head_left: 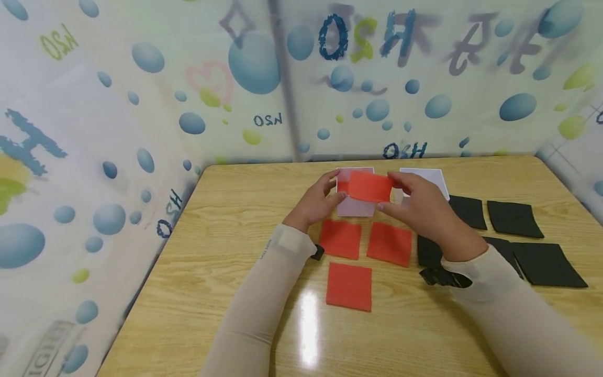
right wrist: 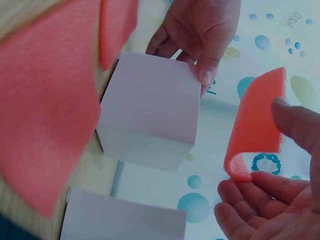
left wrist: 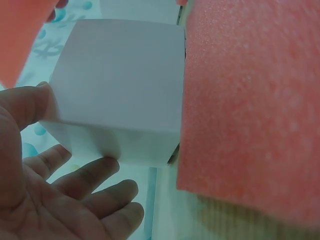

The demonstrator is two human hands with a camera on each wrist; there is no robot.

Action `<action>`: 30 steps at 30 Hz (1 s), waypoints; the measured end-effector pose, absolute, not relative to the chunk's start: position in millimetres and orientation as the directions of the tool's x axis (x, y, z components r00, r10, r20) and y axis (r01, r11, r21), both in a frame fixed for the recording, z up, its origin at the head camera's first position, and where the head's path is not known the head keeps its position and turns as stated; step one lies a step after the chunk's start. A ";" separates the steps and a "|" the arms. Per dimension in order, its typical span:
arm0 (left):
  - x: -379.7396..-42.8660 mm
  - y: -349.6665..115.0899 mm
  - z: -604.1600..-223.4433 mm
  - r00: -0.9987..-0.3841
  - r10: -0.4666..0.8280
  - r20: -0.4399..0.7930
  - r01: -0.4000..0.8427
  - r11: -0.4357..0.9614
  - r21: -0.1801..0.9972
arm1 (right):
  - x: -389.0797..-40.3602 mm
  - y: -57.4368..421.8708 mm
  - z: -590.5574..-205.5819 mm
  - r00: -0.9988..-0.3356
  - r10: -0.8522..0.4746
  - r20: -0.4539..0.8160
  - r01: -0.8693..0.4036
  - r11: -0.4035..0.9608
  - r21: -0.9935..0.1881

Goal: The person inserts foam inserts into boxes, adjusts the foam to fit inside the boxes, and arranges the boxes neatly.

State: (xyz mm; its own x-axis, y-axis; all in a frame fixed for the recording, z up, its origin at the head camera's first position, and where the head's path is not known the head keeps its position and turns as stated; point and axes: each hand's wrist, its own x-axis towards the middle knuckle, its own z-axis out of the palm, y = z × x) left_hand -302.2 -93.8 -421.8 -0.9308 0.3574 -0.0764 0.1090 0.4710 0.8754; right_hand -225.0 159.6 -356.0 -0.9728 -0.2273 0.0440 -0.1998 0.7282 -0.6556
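Note:
My left hand point(head_left: 317, 201) holds a white box point(head_left: 356, 209) at its left side, thumb on the near face and fingers on another side, as the left wrist view shows. Something red shows inside the box's opening. My right hand point(head_left: 421, 201) pinches a red foam square point(head_left: 371, 187) between thumb and fingers. That foam is bent into a curve, plain in the right wrist view, and hangs over the box opening in the head view. Three more red foam squares point(head_left: 349, 287) lie flat on the table, nearer to me than the box.
A second white box point(head_left: 426, 178) stands to the right, partly behind my right hand. Several black foam squares point(head_left: 548, 264) lie on the right of the wooden table point(head_left: 226, 251), some partly covered by my right arm. A printed curtain point(head_left: 311, 120) hangs along the back and left.

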 end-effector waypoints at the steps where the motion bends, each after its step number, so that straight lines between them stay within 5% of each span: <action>1: -302.2 -93.6 -422.1 -0.931 0.356 -0.077 0.108 0.472 0.875 | -227.0 157.5 -355.4 -0.973 -0.225 0.044 -0.198 0.730 -0.654; 30: -302.0 -93.3 -419.9 -0.932 0.352 -0.083 0.098 0.469 0.878 | -278.9 131.2 -354.7 -0.980 -0.174 -0.094 -0.092 0.820 -0.565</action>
